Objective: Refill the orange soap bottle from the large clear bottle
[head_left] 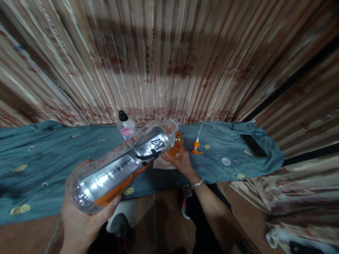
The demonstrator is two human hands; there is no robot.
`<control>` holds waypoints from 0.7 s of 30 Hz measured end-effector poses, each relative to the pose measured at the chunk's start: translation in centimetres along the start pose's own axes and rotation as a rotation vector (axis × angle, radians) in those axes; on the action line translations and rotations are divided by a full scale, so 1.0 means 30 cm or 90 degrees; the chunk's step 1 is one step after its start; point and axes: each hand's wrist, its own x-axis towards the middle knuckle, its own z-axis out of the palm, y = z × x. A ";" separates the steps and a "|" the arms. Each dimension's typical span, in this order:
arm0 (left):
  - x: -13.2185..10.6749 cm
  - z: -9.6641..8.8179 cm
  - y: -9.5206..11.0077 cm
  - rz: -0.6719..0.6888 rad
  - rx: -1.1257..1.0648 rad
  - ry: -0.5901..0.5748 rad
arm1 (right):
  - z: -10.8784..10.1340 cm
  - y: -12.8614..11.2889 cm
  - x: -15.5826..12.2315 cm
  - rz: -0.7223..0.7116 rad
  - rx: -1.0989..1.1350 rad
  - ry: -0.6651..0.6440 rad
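My left hand [82,222] is wrapped round the base of a large clear plastic bottle [124,162] with a silver and orange label. The bottle is tilted, its uncapped mouth pointing up and to the right, in front of a translucent orange bottle [179,141]. My right hand [182,163] grips that orange bottle low on its side. Whether the two mouths touch cannot be made out, as the clear bottle hides part of the orange one. Right of them, an orange pump head [196,145] with a thin tube lies on the cloth.
A green patterned cloth [53,155] covers the long narrow surface. At the back stands a clear bottle with a black top [126,125]. A white round cap [226,161] and a dark phone [253,145] lie to the right. Pleated curtains [169,63] hang close behind.
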 end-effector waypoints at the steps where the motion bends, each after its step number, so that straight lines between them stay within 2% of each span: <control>1: 0.000 0.000 0.000 0.002 0.003 0.004 | 0.000 0.000 0.000 0.000 -0.003 -0.001; 8: 0.001 0.003 0.003 0.015 0.006 0.006 | -0.002 -0.013 -0.003 0.005 -0.014 0.005; 21: 0.006 0.005 0.018 -0.022 -0.025 0.007 | -0.004 -0.007 0.001 0.009 -0.019 -0.004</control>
